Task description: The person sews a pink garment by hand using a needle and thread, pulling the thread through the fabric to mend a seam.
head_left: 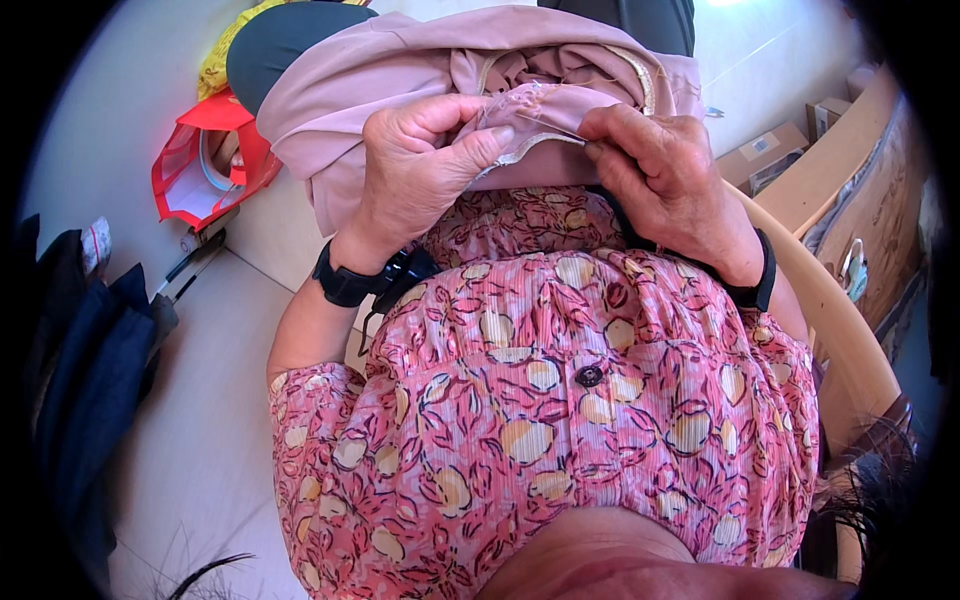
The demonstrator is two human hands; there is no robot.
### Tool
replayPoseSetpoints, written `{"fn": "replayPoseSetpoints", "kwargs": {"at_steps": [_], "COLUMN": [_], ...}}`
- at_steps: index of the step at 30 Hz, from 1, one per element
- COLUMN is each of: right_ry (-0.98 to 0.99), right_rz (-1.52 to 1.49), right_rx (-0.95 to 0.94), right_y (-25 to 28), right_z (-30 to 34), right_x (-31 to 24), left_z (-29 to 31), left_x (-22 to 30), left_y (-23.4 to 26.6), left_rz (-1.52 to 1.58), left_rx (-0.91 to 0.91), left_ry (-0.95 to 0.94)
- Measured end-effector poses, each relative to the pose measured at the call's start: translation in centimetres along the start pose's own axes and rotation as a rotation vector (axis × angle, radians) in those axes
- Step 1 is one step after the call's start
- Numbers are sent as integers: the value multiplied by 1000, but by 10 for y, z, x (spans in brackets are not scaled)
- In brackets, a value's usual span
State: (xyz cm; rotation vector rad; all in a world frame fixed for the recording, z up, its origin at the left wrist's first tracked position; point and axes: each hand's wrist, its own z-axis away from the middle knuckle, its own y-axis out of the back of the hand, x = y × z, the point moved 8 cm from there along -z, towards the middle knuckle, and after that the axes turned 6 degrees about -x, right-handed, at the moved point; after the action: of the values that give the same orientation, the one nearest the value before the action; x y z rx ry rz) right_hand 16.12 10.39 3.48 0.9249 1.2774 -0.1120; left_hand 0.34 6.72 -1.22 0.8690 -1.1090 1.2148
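A dusty-pink garment point(330, 110) with a pale trim along one edge lies bunched across my lap. My left hand point(425, 160) is closed on its cloth, with thumb and forefinger pinching beside a gathered patch that has loose threads. My right hand point(660, 165) is pinched shut at the other side of that patch. Between its fingertips runs a fine thread point(555, 127) that reaches toward the cloth. Whether a needle is in those fingers is too small to tell. The whitish trim edge point(535, 147) curves between the two hands.
A red paper bag point(215, 160) stands on the floor at the left, near a yellow bag point(215, 70). Dark clothing point(90, 350) hangs at far left. A curved wooden chair arm point(830, 300) is close on my right, with cardboard boxes point(765, 155) beyond.
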Motion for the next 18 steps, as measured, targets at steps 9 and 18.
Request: {"fn": "replayPoseSetpoints", "kwargs": {"at_steps": [9, 18], "right_ry": [-11, 25], "right_rz": [-32, -1], "right_rx": [5, 44], "right_y": [-1, -8], "right_z": [3, 2], "right_x": [3, 4], "left_z": [6, 38], "left_x": [14, 48], "left_y": [3, -20], "left_rz": [-233, -889], "left_rx": [76, -16], "left_ry": [-174, -910]}}
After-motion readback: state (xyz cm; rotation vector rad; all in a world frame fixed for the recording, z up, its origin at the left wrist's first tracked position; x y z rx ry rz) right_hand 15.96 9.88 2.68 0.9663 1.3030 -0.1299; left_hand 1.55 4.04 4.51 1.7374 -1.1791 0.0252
